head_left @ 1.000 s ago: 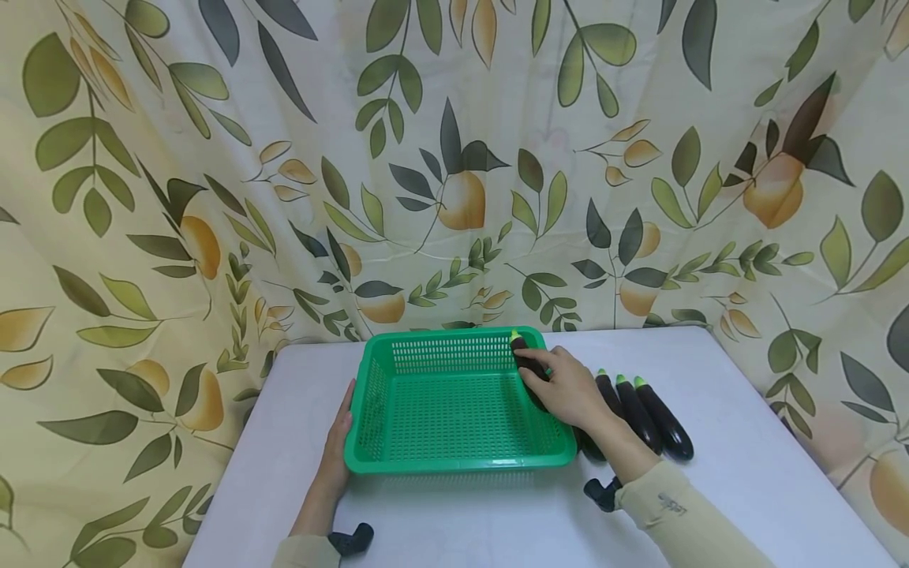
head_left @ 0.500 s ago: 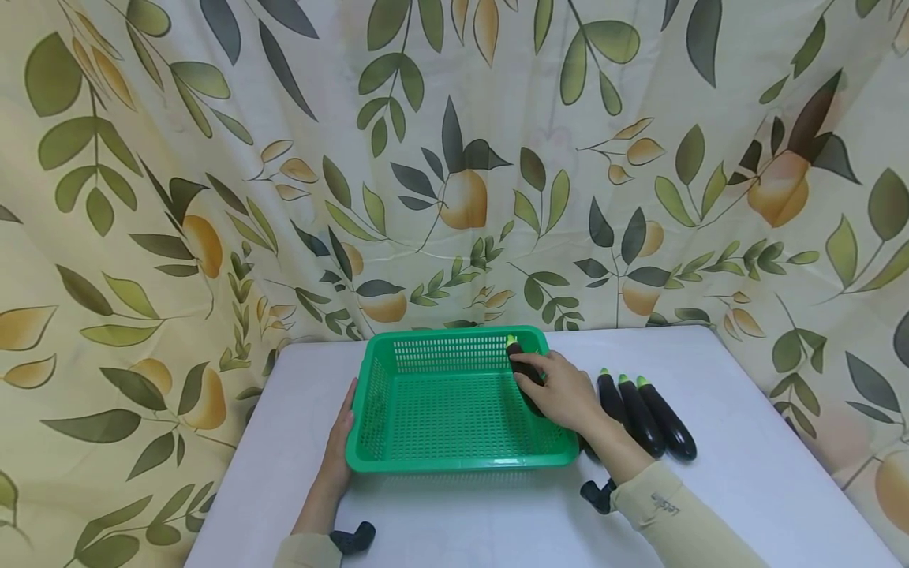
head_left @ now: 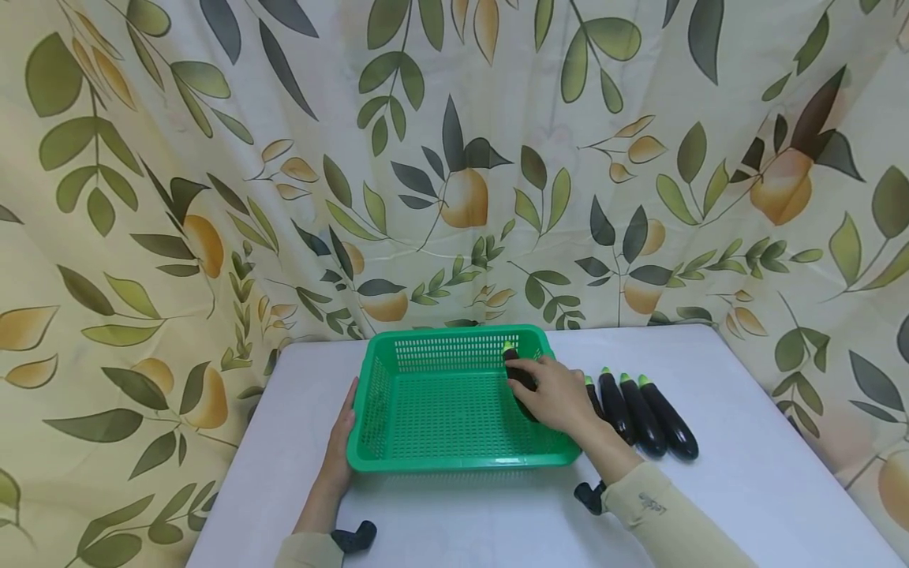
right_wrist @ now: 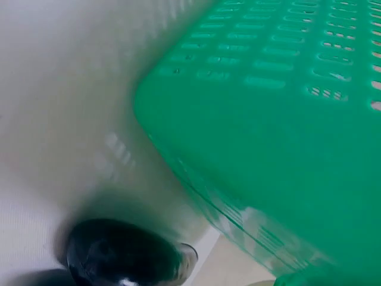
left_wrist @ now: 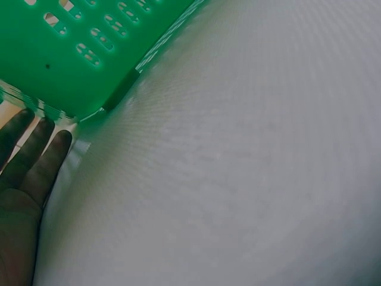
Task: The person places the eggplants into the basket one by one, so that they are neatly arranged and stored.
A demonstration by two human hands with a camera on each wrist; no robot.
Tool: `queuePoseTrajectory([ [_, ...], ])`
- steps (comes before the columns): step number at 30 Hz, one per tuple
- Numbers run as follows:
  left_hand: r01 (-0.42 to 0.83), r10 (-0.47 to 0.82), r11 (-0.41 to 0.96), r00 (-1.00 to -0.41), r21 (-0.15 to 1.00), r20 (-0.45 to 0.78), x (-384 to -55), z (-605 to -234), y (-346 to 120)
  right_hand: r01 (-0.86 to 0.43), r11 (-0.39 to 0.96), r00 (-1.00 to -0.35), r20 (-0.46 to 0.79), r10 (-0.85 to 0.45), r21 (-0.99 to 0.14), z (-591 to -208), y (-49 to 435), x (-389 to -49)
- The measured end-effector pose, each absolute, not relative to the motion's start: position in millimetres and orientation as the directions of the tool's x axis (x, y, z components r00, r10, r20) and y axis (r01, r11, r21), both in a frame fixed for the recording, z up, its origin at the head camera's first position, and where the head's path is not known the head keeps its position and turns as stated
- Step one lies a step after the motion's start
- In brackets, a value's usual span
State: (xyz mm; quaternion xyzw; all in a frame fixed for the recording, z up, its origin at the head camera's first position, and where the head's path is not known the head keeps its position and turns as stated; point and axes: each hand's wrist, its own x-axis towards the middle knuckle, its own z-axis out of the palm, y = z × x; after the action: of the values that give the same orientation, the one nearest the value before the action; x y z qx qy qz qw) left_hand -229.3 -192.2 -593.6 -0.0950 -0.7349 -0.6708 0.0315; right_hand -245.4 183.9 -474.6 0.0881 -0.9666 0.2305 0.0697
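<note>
Eggplant pinched over right side of green basket; sleeve lettering too small to read

The only writing in sight is a small dark script mark [head_left: 651, 502] on the cuff of the right sleeve [head_left: 675, 528], seen in the head view; its letters are too small to make out.

The right hand [head_left: 561, 394] reaches over the basket's right rim and pinches a dark eggplant [head_left: 521, 376] between thumb and fingers. That eggplant is within the right part of the green basket [head_left: 461, 463], its green stem end toward the far wall; whether it touches the basket floor cannot be told. The left hand [head_left: 339, 442] lies along the basket's left side, fingers straight.

The head view alone shows the held eggplant and, to the right of the basket, a row of four more eggplants [head_left: 643, 416] on the white table [head_left: 454, 521], before a curtain [head_left: 454, 237] printed with leaves and fruit. The left wrist view adds three extended fingers, slightly spread, by the basket's slotted outer wall. The right wrist view shows the underside of the basket's slope near one corner and a glossy dark shape [right_wrist: 119, 253] beside it; the right hand's grip cannot be judged there.
</note>
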Motion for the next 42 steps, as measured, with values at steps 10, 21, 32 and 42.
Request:
queuePoseTrajectory([
  [10, 0.177, 0.09, 0.101, -0.982, 0.979, 0.169, -230, -594, -192, -0.194, 0.912, -0.978, 0.14, -0.153, -0.363, -482, 176, -248],
  [21, 0.18, 0.091, 0.103, -0.981, 0.978, 0.171, -230, -593, -192, -0.182, 0.931, -0.982, 0.115, -0.153, -0.315, -487, 171, -247],
  [32, 0.176, 0.089, 0.1, -0.982, 0.979, 0.167, -230, -593, -191, -0.179, 0.953, -0.983, 0.086, -0.162, -0.246, -494, 168, -249],
  [42, 0.181, 0.092, 0.1, -0.981, 0.978, 0.172, -231, -596, -193, -0.176, 0.964, -0.984, 0.051, -0.169, -0.2, -494, 166, -250],
])
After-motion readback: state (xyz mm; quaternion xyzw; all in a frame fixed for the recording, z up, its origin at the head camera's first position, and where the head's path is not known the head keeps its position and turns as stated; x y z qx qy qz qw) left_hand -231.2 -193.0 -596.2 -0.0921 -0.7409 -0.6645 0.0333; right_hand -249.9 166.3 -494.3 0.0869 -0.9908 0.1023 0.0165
